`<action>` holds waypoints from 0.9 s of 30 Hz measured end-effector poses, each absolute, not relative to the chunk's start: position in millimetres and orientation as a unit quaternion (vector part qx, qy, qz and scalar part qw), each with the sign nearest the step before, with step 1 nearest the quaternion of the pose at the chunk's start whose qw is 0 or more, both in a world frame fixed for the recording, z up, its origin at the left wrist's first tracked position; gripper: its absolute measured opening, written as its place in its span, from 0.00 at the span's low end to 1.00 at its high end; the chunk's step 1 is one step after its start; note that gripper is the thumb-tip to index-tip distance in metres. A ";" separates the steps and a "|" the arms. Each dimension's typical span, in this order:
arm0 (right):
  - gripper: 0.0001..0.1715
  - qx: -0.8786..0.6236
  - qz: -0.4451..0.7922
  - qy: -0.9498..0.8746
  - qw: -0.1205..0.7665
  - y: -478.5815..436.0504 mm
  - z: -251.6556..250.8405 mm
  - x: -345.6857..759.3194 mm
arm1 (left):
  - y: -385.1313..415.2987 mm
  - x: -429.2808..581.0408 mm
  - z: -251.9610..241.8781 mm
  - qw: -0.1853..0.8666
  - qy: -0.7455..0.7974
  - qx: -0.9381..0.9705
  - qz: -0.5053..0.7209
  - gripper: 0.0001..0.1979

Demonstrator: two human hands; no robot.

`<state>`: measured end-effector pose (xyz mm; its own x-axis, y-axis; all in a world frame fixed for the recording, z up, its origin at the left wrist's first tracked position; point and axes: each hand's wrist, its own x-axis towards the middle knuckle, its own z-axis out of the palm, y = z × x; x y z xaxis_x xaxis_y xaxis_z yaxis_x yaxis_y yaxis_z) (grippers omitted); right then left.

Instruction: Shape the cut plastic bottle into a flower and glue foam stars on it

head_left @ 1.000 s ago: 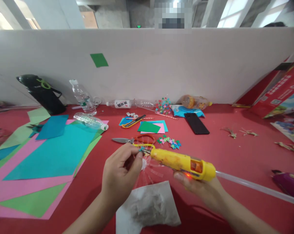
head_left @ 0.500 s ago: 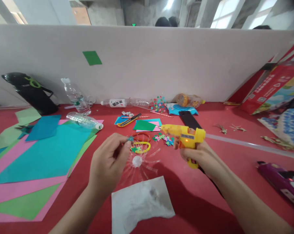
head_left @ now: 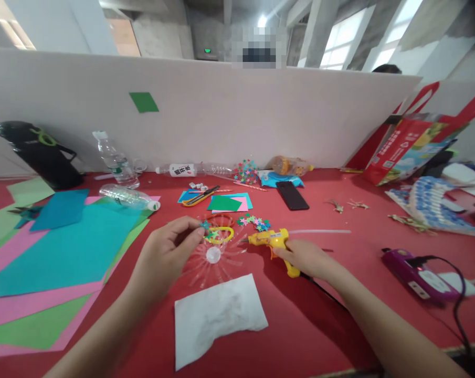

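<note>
A red worktop [head_left: 308, 331] spread before you, backed by a white partition [head_left: 221, 110]. Your left hand [head_left: 162, 249] pinched a blue-green star [head_left: 204, 225] between thumb and forefinger; your right hand [head_left: 310, 256] was wrapped around the grip of a yellow glue gun [head_left: 271, 239], its nozzle pointing left. Between the hands lay a splayed clear plastic piece [head_left: 213, 255] with a white centre, and just beyond it loose stars [head_left: 255, 222]. A white sheet [head_left: 217, 315] lay nearer you. Farther back, a bottle [head_left: 182, 169] on its side wore a white label with bold black Chinese characters, the last two apparently "开水". To the right, a red bag [head_left: 406, 142] carried white Chinese lettering, too small to read, beside a square code. Behind the partition, a green sign [head_left: 208, 51] glowed, its writing illegible.
</note>
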<state>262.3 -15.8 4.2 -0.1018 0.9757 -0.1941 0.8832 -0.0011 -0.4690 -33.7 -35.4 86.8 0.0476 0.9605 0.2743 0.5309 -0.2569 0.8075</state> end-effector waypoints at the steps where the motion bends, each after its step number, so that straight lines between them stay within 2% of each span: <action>1: 0.22 -0.663 0.228 -0.708 0.089 -16.2 5.8 260.4 | -35.7 -33.5 87.1 0.300 0.550 0.666 0.405 0.11; 5: 0.25 -0.649 0.162 -0.734 0.115 -18.9 24.7 248.3 | -38.5 -29.9 93.7 0.477 0.529 0.582 0.392 0.11; 10: 0.14 -0.577 0.100 -0.779 0.226 -35.8 75.5 214.0 | -42.7 -26.1 102.0 0.595 0.515 0.498 0.365 0.10; 11: 0.13 -0.542 0.093 -0.794 0.259 -39.2 84.4 205.4 | -42.9 -25.6 102.6 0.610 0.510 0.489 0.360 0.09; 13: 0.08 -0.358 0.076 -0.848 0.384 -43.3 95.9 189.9 | -42.7 -25.1 103.0 0.634 0.497 0.481 0.346 0.09; 15: 0.06 -0.262 0.034 -0.867 0.423 -42.9 98.5 178.9 | -42.2 -25.3 102.7 0.654 0.480 0.487 0.324 0.09; 19: 0.06 -0.221 -0.044 -0.885 0.408 -36.8 89.4 170.1 | -41.9 -26.8 100.9 0.677 0.453 0.498 0.296 0.11; 23: 0.07 -0.226 -0.071 -0.885 0.401 -35.3 85.1 167.9 | -41.6 -25.9 100.2 0.683 0.456 0.490 0.294 0.11; 27: 0.09 -0.250 -0.076 -0.894 0.365 -33.2 88.4 170.5 | -36.2 -28.2 102.5 0.608 0.477 0.547 0.322 0.10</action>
<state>170.5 -33.2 88.4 -0.6091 0.3915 0.6897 0.5028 0.8632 -0.0460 -28.2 -36.2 102.5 0.3378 0.9134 -0.2272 0.1309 0.1934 0.9723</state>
